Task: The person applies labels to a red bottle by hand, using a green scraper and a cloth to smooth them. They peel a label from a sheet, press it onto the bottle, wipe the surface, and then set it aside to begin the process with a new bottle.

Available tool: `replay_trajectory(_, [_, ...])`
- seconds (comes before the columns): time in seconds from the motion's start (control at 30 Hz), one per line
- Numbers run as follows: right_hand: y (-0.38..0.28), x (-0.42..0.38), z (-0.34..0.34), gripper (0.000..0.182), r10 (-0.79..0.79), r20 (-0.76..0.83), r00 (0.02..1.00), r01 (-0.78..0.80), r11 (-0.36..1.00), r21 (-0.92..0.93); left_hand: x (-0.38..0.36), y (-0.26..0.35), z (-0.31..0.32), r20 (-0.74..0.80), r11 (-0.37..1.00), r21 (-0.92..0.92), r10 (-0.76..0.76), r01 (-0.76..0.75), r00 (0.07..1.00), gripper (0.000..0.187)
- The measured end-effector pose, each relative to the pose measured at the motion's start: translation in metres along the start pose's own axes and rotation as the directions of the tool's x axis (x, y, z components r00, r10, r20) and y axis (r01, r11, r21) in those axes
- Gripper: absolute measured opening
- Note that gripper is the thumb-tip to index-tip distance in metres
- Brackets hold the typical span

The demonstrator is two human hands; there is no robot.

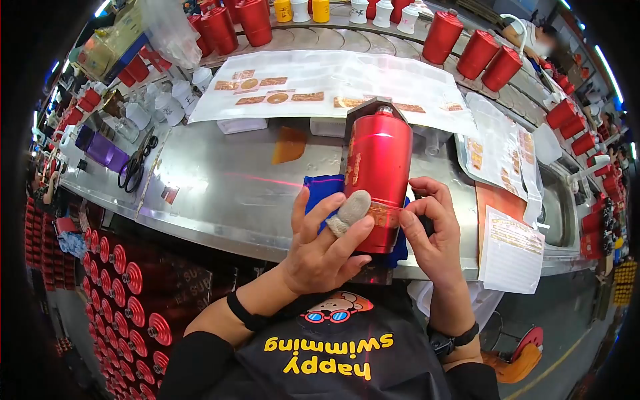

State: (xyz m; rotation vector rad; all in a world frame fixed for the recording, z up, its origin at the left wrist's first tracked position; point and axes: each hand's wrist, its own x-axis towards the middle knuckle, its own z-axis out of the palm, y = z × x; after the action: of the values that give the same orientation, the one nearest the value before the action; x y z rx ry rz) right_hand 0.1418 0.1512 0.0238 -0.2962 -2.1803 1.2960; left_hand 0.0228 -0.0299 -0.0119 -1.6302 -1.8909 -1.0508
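A glossy red bottle [380,153] lies on a dark holder above a blue cloth [323,189], its capped end pointing away from me. My left hand [327,247] rests on the bottle's left side with fingers spread, a pale knitted cover on one finger. At the bottle's right side, my right hand [433,230] pinches the end of a gold label strip [385,214] that lies across the lower part of the bottle.
White sheets with gold labels [287,80] cover the back of the metal table [220,193]. Scissors [137,163] and a purple bottle [101,149] lie left. More label sheets [510,247] lie right. Red bottles [443,37] stand on the conveyor behind; a person [533,40] is at back right.
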Motion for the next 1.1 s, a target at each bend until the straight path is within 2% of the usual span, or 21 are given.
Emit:
replay_trajectory(0.07, [0.001, -0.001, -0.001, 0.01, 0.035, -0.01, 0.999, -0.034, 0.999, 0.037, -0.005, -0.002, 0.002, -0.046, 1.0, -0.013, 0.012, -0.013, 0.999, 0.044])
replay_trajectory(0.17, [0.008, -0.002, -0.004, 0.008, -0.01, -0.033, 0.999, 0.011, 0.999, 0.035, -0.007, -0.003, 0.001, -0.03, 0.998, 0.017, 0.055, -0.054, 0.998, 0.042])
replay_trajectory(0.37, [0.017, -0.004, -0.005, 0.008, -0.033, -0.05, 0.998, 0.036, 0.998, 0.056, 0.017, -0.003, -0.009, 0.115, 0.995, 0.089, 0.042, -0.052, 0.992, 0.052])
replay_trajectory(0.47, [0.021, -0.008, -0.007, 0.008, -0.019, -0.055, 0.998, 0.022, 0.999, 0.048, 0.017, -0.004, -0.008, 0.091, 1.0, 0.029, 0.009, -0.012, 0.996, 0.06])
replay_trajectory(0.57, [0.028, -0.015, -0.011, 0.008, -0.049, -0.055, 0.997, 0.047, 0.998, -0.03, -0.001, -0.005, -0.001, 0.072, 0.989, -0.025, -0.141, 0.143, 0.987, 0.074])
replay_trajectory(0.67, [0.041, -0.026, -0.011, 0.008, -0.005, -0.05, 0.999, 0.005, 1.0, 0.0, -0.014, -0.005, 0.008, 0.077, 0.897, -0.214, -0.379, 0.387, 0.922, 0.084])
replay_trajectory(0.7, [0.039, -0.029, -0.012, 0.01, 0.106, -0.011, 0.994, -0.106, 0.993, 0.051, -0.016, -0.01, 0.006, 0.134, 0.921, -0.166, -0.334, 0.353, 0.933, 0.084])
replay_trajectory(0.8, [0.044, -0.03, -0.01, 0.013, -0.088, 0.011, 0.996, 0.088, 0.996, -0.027, -0.016, -0.009, 0.006, 0.15, 0.919, -0.168, -0.335, 0.358, 0.93, 0.082])
replay_trajectory(0.93, [0.044, -0.033, -0.01, 0.022, -0.023, 0.128, 0.991, 0.019, 0.999, 0.036, -0.015, -0.007, 0.004, 0.133, 0.924, -0.133, -0.341, 0.358, 0.931, 0.08])
replay_trajectory(1.1, [0.056, -0.03, -0.011, 0.022, -0.075, 0.178, 0.981, 0.065, 0.996, 0.06, -0.013, -0.006, 0.006, 0.107, 0.912, -0.168, -0.36, 0.374, 0.927, 0.077])
